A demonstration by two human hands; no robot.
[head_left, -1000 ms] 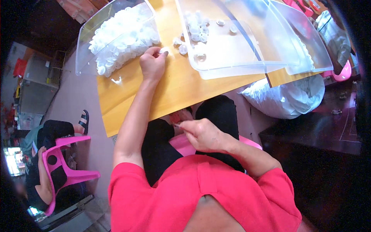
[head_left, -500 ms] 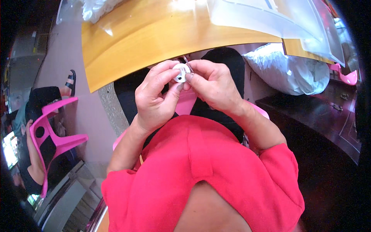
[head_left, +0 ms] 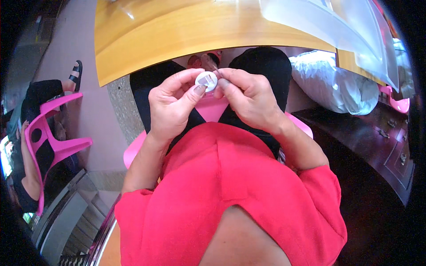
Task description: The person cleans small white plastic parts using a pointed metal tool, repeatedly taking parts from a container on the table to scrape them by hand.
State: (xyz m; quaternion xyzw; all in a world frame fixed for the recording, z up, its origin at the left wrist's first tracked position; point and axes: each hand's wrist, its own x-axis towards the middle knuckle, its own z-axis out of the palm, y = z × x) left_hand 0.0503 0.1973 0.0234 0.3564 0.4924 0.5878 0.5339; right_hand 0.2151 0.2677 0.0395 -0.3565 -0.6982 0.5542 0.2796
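Observation:
A small round white plastic piece (head_left: pixel 205 81) with a slot-like recess in its face is pinched between the thumb and fingers of my left hand (head_left: pixel 175 104). Close beside it on the right, my right hand (head_left: pixel 250 95) pinches a thin, dark metal-looking stick (head_left: pixel 217 71), whose kind I cannot make out. Its lower part is hidden by my fingers. Both hands are held over my lap, just in front of the table edge.
A wooden table (head_left: pixel 177 35) spans the front, with a translucent plastic bin (head_left: pixel 319 26) on its right. A stuffed white bag (head_left: pixel 333 82) lies below. At left, a person sits on a pink chair (head_left: pixel 62 150). Dark wooden furniture (head_left: pixel 372 146) stands at right.
The white piece has turned in my left fingers, so its face looks different. My right thumb has come slightly away from it. The view has shifted a little.

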